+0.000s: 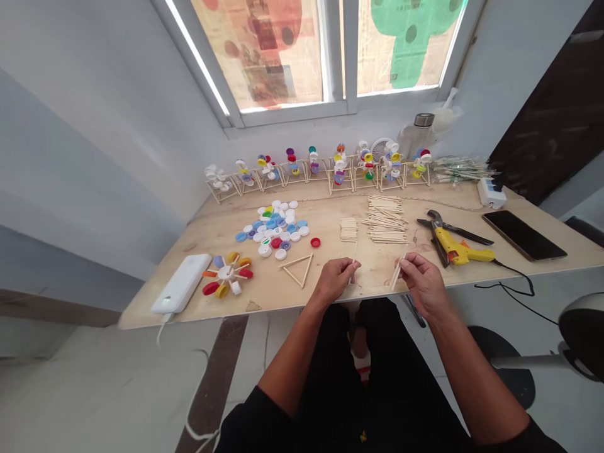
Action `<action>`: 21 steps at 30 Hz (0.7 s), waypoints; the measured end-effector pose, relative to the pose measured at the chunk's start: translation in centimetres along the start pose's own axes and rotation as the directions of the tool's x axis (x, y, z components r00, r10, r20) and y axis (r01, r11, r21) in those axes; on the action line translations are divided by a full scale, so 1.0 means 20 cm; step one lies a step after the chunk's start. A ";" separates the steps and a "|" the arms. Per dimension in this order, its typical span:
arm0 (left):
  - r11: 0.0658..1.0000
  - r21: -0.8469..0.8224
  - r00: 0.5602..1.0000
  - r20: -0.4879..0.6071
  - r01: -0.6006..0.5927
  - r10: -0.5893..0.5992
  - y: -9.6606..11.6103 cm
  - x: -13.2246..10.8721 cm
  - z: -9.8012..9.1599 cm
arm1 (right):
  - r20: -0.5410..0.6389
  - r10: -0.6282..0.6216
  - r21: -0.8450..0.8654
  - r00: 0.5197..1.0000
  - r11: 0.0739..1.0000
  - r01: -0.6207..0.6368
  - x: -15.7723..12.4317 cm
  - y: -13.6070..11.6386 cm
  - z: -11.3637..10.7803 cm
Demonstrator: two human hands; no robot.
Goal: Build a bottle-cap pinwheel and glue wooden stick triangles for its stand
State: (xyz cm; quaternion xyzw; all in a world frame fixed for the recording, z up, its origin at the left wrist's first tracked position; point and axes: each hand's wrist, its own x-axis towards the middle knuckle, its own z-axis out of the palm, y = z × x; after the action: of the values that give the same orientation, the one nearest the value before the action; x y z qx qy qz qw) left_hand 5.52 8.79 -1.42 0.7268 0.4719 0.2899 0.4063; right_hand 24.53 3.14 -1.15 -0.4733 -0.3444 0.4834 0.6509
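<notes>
Near the table's front edge, my left hand (337, 279) is closed on a thin wooden stick (355, 251) that points up from the fingers. To its right, my right hand (421, 281) pinches wooden sticks (395, 277), seemingly a pair, slanting down to the tabletop. A triangle of sticks (306, 272) lies left of my left hand. Beyond the hands are a pile of short sticks (348, 229) and a larger pile of long sticks (385, 220). A wheel of bottle caps on sticks (226, 273) rests farther left.
Loose bottle caps (276, 226) cover the left middle of the table (325, 214). Cap wheels on stick frames (340, 173) line the back. At right lie a yellow glue gun (460, 248), cutting pliers (438, 220) and a phone (523, 234). A white power bank (182, 283) sits at left.
</notes>
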 end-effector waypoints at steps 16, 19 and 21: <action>0.794 0.591 0.985 -0.164 0.139 -0.051 0.12 0.18 0.16 | 0.026 0.043 -0.164 0.999 0.986 -0.038 -0.02 -0.04 0.06; 0.907 0.408 0.967 -0.254 0.104 0.003 0.10 0.14 0.16 | 0.023 0.053 -0.171 0.998 0.984 -0.048 -0.01 -0.03 0.07; 0.986 0.164 0.959 -0.284 0.035 0.014 0.09 0.08 0.16 | 0.019 0.058 -0.172 0.998 0.984 -0.054 0.00 -0.01 0.08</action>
State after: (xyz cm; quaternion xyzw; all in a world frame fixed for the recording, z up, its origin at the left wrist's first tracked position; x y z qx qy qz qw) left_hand 9.49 8.93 -1.37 0.7065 0.5519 0.3485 0.2733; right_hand 23.08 3.56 -0.36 -0.5312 -0.3792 0.4757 0.5897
